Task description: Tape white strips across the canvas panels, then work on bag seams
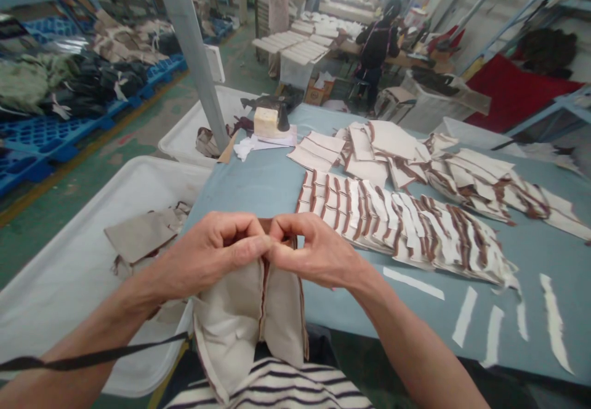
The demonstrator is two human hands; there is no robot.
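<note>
Close in front of my body, a cream fabric piece [231, 310] with brown-edged seams hangs down from my fingers. My left hand [231, 242] is closed, pinching its top edge at the brown seam. My right hand [305, 246] pinches the same spot, thumb and fingertips meeting those of the left. What exactly lies between the fingertips is hidden. To the right, a row of overlapping cream pieces with brown edging [369, 218] lies on the blue-grey table [249, 190], white strips among them.
Several loose white strips [413, 283] lie near the table's front edge. Behind the row is a heap of cream pieces [397, 144]. A yellowish block [266, 123] sits at the far left corner. White bins [92, 230] stand left, by a metal post [191, 45]. People work farther back.
</note>
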